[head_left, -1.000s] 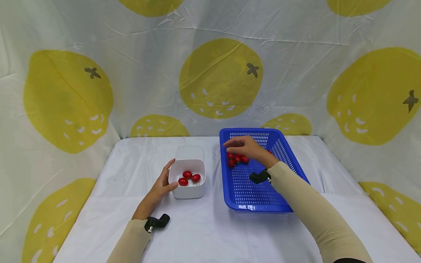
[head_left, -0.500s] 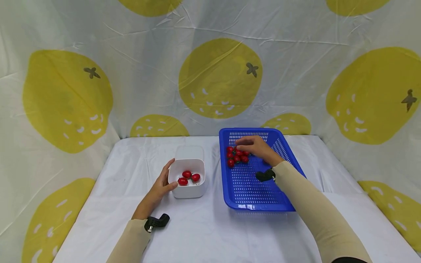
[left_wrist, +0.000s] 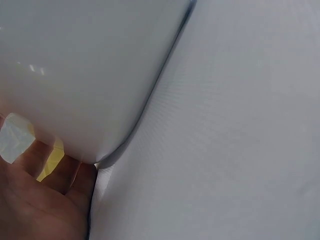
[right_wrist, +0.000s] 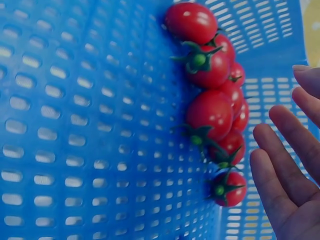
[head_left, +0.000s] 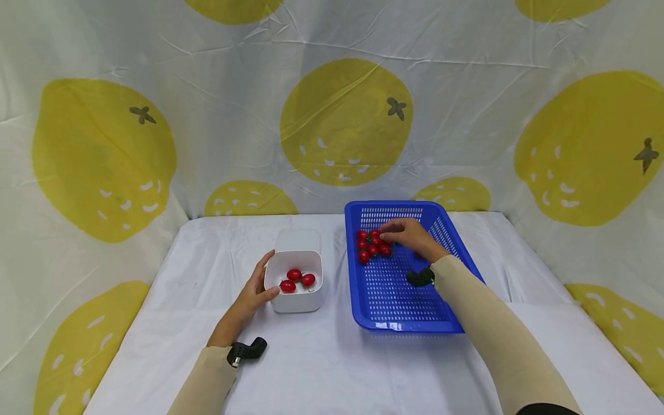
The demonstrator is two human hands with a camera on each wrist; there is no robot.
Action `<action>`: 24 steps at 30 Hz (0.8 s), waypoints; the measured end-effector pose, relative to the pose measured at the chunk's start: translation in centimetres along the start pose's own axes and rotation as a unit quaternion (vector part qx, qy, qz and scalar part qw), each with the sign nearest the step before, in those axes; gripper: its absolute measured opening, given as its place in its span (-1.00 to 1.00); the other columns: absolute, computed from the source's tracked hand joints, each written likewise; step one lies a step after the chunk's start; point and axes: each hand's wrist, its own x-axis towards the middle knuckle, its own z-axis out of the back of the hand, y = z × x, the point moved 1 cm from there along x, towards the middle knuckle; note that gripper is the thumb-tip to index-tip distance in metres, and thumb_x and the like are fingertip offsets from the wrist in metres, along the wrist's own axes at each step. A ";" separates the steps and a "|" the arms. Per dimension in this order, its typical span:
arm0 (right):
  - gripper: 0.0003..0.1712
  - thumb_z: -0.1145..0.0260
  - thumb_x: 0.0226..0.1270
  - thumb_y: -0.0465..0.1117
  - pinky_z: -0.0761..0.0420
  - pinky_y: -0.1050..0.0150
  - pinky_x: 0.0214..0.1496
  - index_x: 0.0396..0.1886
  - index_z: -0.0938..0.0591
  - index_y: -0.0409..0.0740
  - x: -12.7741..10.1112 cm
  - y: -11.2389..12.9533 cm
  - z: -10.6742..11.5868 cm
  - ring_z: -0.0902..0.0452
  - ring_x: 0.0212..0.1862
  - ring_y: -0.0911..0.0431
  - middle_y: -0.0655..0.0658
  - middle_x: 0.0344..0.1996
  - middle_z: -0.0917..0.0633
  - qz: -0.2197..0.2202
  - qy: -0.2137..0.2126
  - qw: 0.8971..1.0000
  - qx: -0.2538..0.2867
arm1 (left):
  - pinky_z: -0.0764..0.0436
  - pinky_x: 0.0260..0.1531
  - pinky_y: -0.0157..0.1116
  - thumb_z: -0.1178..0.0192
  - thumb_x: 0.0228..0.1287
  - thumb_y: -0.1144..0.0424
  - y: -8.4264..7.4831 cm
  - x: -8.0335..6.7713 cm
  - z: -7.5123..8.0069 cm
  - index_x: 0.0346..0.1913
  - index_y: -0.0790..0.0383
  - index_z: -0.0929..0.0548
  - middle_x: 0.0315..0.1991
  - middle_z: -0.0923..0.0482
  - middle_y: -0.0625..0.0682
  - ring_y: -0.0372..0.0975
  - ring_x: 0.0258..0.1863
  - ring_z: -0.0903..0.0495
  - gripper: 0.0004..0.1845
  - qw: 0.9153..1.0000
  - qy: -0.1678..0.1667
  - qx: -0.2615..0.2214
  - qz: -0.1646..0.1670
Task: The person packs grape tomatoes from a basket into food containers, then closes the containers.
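Observation:
My left hand (head_left: 249, 297) grips the left side of a small white plastic box (head_left: 295, 304), thumb at the front and fingers along the side. In the left wrist view the fingers (left_wrist: 60, 172) touch the box's lower corner. Inside it lie 3 red cherry tomatoes (head_left: 294, 275). My right hand (head_left: 410, 235) hovers over the blue perforated basket (head_left: 399, 326), above several cherry tomatoes (head_left: 364, 257) bunched at its far left. In the right wrist view the hand's fingers are extended and apart from the tomatoes (right_wrist: 210, 115), which have green stems; nothing shows in the fingers.
Behind the box lies a translucent pale lid-like piece (head_left: 298, 237). A white cloth (head_left: 321, 369) covers the table, and a lemon-print sheet (head_left: 233, 115) hangs behind it. A bit of red shows beneath my right wrist in the basket.
My right hand has moved right and slightly nearer over the basket, uncovering more tomatoes at the far left. My left hand and the box have stayed in place.

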 end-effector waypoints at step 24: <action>-0.69 -0.39 0.24 -0.16 -0.48 -0.04 0.18 -0.06 -0.71 -0.20 0.4 -1.6 -0.5 -0.57 0.03 -0.09 -0.19 -0.10 -0.71 0.011 0.022 0.997 -0.075 | 0.02 0.36 0.14 -0.16 0.23 0.26 0.2 0.0 0.0 0.54 0.01 0.11 0.49 0.02 0.11 0.01 0.46 0.06 -0.10 1.000 -0.001 -0.004 -0.003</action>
